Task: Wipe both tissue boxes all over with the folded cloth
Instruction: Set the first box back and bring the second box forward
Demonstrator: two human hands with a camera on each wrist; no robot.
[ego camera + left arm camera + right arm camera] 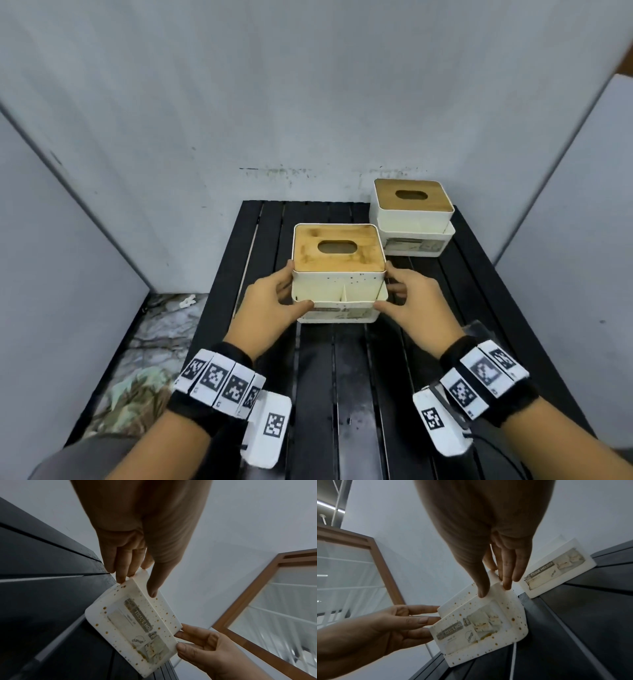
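The near tissue box [339, 274], white with brown specks and a bamboo lid, stands mid-table. My left hand [294, 287] grips its left end and my right hand [388, 289] its right end, thumbs on the front face, fingers round the sides. The left wrist view shows my left hand [138, 586] pinching the labelled box [133, 622]. My right hand [494, 590] pinches the box [479, 626] in the right wrist view. The second tissue box [411, 216] [556, 568] stands untouched at the back right. No cloth is in view.
The black slatted table [342, 377] sits in a corner of grey walls. Rubbish lies on the floor [137, 394] to its left. A wood-framed window [248, 595] shows in the wrist views.
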